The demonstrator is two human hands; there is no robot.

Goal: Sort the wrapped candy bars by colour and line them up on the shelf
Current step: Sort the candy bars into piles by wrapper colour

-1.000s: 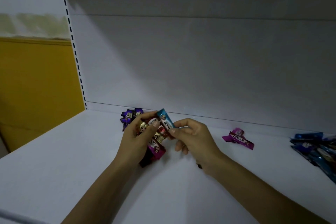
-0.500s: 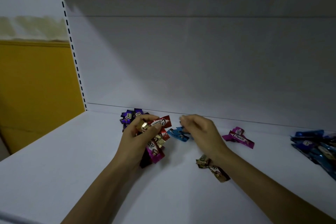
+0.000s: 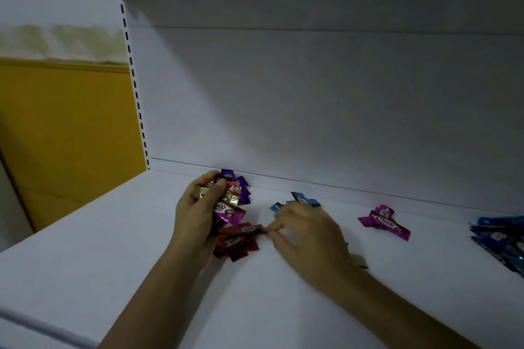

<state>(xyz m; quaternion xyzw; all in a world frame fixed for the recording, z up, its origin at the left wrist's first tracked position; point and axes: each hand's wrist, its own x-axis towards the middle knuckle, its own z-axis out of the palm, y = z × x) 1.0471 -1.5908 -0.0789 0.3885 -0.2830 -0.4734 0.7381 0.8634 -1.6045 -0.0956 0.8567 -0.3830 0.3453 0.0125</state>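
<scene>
Bunch: the left hand (image 3: 195,212) curls round a mixed bunch of foil-wrapped candy bars (image 3: 226,201) in gold, magenta and red-and-white, near the back edge of the white metal shelf (image 3: 113,249).
Pinch: the right hand (image 3: 306,232) nips the crimped end of a red foil-wrapped bar (image 3: 243,229), which lies on the red pile (image 3: 238,244) beside the left wrist.
Groups: purple bars (image 3: 239,182) at the back edge; light-blue bars (image 3: 302,199) beyond the right hand; magenta bars (image 3: 382,221) further right; dark-blue heap (image 3: 499,235) at the right edge.
Handling: light, thin and crinkly, I'd say, with slippery foil. The flat crimped ends look the surest hold, since a squeeze mid-bar might crush it.
Half-hidden: a gold wrapper (image 3: 358,261) peeks from under the right wrist.
</scene>
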